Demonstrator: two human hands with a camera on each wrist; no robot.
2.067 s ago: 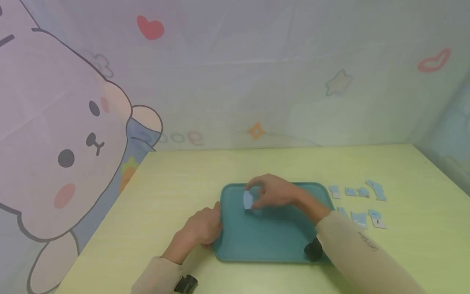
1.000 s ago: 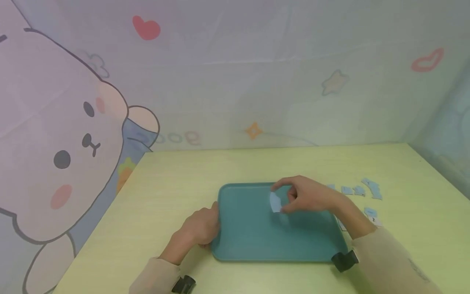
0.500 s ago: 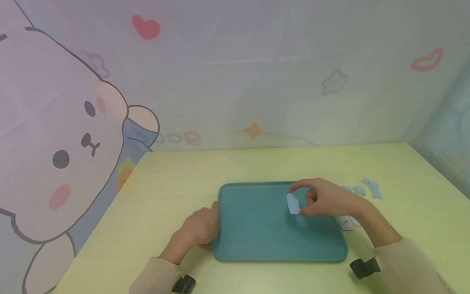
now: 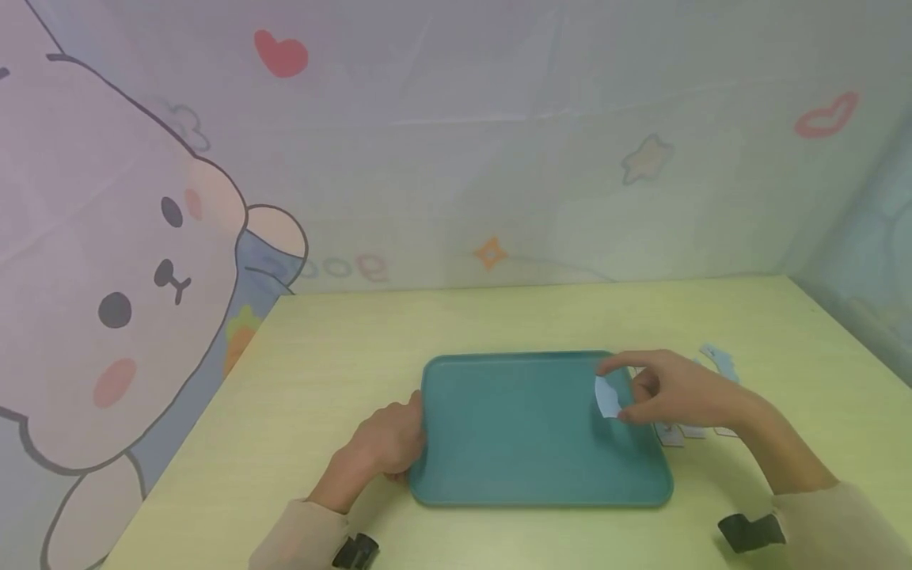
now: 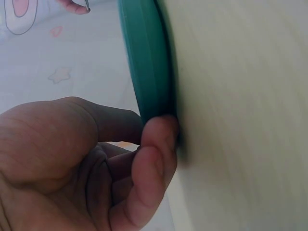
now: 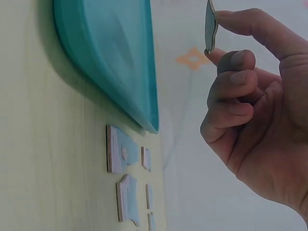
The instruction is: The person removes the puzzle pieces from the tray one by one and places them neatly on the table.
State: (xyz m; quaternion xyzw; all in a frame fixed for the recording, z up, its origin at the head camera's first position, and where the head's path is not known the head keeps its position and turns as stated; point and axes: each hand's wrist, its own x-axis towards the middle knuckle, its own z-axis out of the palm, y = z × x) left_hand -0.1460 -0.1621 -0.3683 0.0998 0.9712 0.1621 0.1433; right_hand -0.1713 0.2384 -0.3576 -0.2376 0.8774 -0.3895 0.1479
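A pale blue puzzle piece (image 4: 607,397) is pinched between the thumb and index finger of my right hand (image 4: 673,389), above the right side of a teal tray (image 4: 527,491). In the right wrist view the puzzle piece (image 6: 211,28) appears nearly edge-on, with the other fingers curled beneath. My left hand (image 4: 392,439) grips the tray's left rim. The left wrist view shows the thumb and fingers of this hand (image 5: 96,159) closed on the tray edge (image 5: 151,62). No piece lies on the visible part of the tray.
Several more puzzle pieces lie on the pale yellow table (image 4: 342,348) right of the tray, partly hidden by my right hand, among them one at the far end (image 4: 723,362) and one by the tray's edge (image 4: 670,435). A printed cloth (image 4: 456,158) hangs behind the table.
My right hand has moved rightward across the tray, carrying the puzzle piece, and now covers part of the loose pieces. The left hand keeps its place on the tray rim.
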